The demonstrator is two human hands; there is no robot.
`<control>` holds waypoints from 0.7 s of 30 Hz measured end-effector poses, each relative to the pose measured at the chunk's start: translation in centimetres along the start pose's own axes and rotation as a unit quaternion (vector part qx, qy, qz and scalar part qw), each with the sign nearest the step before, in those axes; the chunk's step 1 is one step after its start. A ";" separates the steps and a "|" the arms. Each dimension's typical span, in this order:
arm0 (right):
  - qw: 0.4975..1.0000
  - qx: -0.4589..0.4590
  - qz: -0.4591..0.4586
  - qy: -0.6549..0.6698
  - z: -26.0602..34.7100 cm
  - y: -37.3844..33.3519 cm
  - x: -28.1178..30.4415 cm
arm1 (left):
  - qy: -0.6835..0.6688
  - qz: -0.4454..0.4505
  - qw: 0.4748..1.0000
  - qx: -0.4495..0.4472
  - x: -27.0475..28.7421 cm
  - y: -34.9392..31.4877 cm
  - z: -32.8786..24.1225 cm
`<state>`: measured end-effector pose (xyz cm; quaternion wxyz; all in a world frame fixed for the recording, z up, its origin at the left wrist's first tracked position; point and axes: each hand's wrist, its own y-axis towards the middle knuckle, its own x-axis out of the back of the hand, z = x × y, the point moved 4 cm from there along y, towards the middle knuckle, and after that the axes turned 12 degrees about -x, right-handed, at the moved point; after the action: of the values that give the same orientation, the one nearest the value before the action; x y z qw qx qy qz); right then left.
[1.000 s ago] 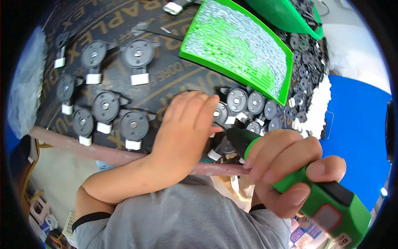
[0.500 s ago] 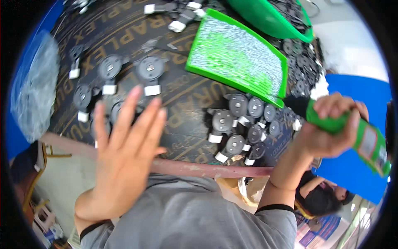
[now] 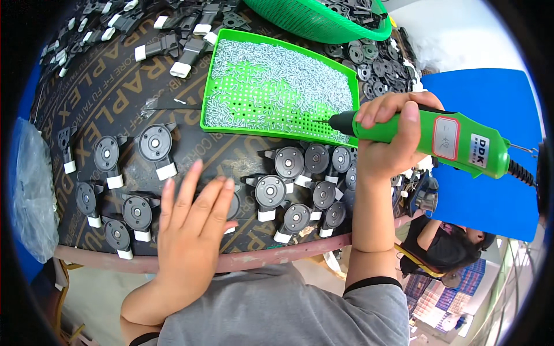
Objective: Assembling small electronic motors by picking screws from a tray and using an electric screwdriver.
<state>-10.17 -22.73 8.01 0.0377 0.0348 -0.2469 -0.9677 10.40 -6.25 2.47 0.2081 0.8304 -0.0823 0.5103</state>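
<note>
My right hand (image 3: 386, 132) is wrapped round a green electric screwdriver (image 3: 424, 138) with a black nose and a cord at its back. Its thin bit points left, over the right end of a green perforated tray (image 3: 208, 86) of small silvery screws (image 3: 323, 81). Fingers outstretched and a little apart, my left hand (image 3: 193, 230) is over the near part of the table. It partly hides a round dark part (image 3: 234, 205) with a white tip; whether it touches this part I cannot tell. Similar round parts lie left (image 3: 137, 212) and right (image 3: 270, 191) of that hand.
Behind the screw tray stands a green basket (image 3: 288, 20) of dark pieces, with loose black discs (image 3: 375, 63) beside it. White-tipped black parts (image 3: 187, 55) lie at the back left. A clear plastic bag (image 3: 32, 190) hangs at the left edge. Another person (image 3: 438, 242) sits at lower right.
My right hand has brought the screwdriver leftward, its bit now over the screw tray. My left hand stays spread, now farther right of the left-hand group of round parts. The view has shifted.
</note>
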 end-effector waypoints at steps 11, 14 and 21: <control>1.000 -0.010 0.021 0.005 -0.1 -0.1 0.2 | -0.160 -0.042 0.984 0.062 -0.6 0.0 0.7; 0.994 0.006 0.055 0.090 3.0 -0.6 0.1 | -0.164 -0.047 0.983 0.072 -0.4 -0.5 1.3; 0.965 0.025 0.233 0.121 8.8 -5.9 -5.4 | -0.257 -0.078 0.963 0.032 -1.9 0.0 0.2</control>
<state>-5.89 -12.85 13.16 0.2904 0.0938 -0.2655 -0.9145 9.67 -6.48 0.76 0.1922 0.9438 -0.0515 0.2640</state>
